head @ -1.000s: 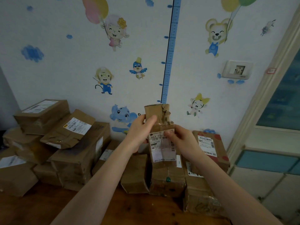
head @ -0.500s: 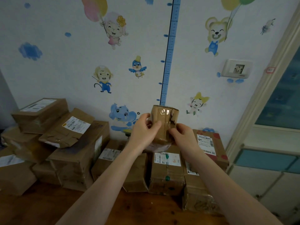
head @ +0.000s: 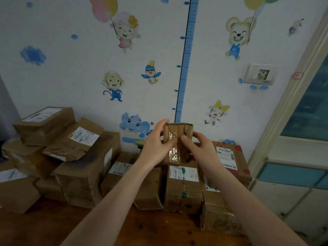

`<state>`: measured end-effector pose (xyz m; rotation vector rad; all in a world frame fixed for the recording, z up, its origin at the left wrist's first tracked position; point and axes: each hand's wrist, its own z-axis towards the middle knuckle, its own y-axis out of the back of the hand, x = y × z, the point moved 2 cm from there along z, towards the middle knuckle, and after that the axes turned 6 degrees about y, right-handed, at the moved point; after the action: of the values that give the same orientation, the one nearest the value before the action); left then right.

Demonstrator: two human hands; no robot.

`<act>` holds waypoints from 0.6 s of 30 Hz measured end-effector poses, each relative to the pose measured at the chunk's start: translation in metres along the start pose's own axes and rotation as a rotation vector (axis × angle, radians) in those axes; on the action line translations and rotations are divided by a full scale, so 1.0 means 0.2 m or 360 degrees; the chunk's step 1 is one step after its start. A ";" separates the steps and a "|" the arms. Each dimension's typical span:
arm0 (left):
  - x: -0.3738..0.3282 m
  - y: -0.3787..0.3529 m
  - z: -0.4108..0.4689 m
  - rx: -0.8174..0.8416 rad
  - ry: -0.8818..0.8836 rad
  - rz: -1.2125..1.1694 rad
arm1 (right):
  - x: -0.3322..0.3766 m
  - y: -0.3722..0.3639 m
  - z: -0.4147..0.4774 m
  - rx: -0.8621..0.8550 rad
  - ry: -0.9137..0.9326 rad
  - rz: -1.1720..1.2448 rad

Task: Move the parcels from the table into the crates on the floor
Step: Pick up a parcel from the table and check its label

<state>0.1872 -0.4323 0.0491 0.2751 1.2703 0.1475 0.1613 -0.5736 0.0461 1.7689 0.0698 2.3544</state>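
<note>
The wall (head: pixel 71 86) with its cartoon stickers fills the upper view. Below it the wooden bench (head: pixel 46 226) carries a crowded stack of brown parcels (head: pixel 85 176) pushed up against the wall, so most of the task looks undone. No crate shows in this view, nor any floor beside the bench.

One small parcel (head: pixel 177 130) is off the stack and held in the air above a labelled box (head: pixel 182 190), touching nothing but the hands. Its long axis stands near upright, with the taped face turned toward the person and the top edge level.

The left grip (head: pixel 156 150) holds its left side, thumb across the front and fingers round the far edge. The right grip (head: pixel 202 153) holds the right side the same way, its thumb close to the taped middle. Both are closed on the carton, neither wide.

The parcel sits squarely between the two grips, so neither is nearer. The coming move, as I judge it, is down and away from the bench to a crate. Which side that lies on cannot be told.
</note>
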 end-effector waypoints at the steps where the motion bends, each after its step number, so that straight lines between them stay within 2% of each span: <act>1: 0.00 0.00 0.00 -0.0030 -0.0056 0.0034 | 0.00 0.00 0.00 -0.0013 0.0027 -0.0038; 6: 0.02 0.00 -0.01 -0.0174 -0.0117 0.0004 | -0.01 0.01 0.01 -0.0040 0.0106 -0.0077; 10: 0.02 0.00 -0.03 -0.0171 -0.0212 0.0078 | -0.02 0.02 0.03 0.0092 -0.0186 0.0154; 13: 0.03 -0.02 -0.04 -0.0117 -0.0279 0.0122 | -0.02 0.01 0.04 -0.0056 -0.0249 0.0224; 18: 0.05 -0.04 -0.03 -0.0116 -0.0008 -0.0047 | -0.03 0.01 0.05 -0.0071 -0.0172 0.0118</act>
<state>0.1831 -0.4359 0.0369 0.1939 1.2609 0.1674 0.1720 -0.5764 0.0438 1.9048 -0.0649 2.2858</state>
